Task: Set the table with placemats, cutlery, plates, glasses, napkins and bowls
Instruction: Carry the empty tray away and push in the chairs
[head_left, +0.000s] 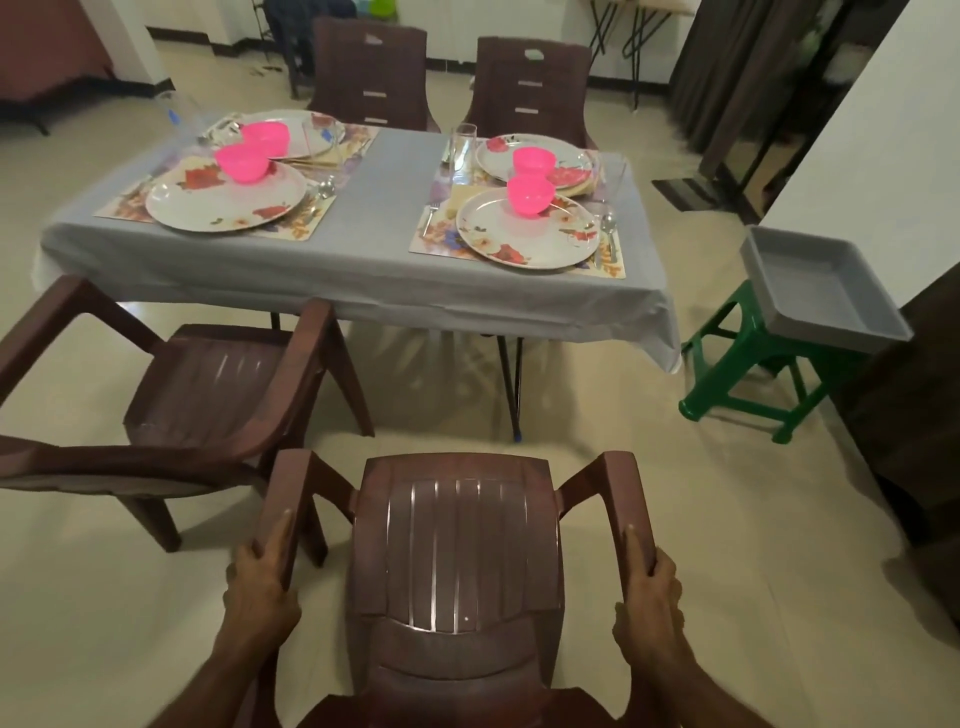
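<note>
A brown plastic armchair (457, 551) stands right in front of me, facing the table. My left hand (262, 587) grips its left armrest and my right hand (652, 597) grips its right armrest. Beyond it is the table (363, 260) under a grey cloth. Floral placemats lie on it with flowered plates, among them a near left plate (208, 202) and a near right plate (530, 234). Pink bowls (530, 195) sit on the plates. Cutlery (610, 228) lies beside them, and a clear glass (462, 143) stands at the far middle.
A second brown chair (208, 395) stands at my left, angled toward the table. Two more chairs (371, 67) are on the far side. At the right a green stool (753, 374) carries an empty grey tray (821, 291). A dark cabinet edge lies further right.
</note>
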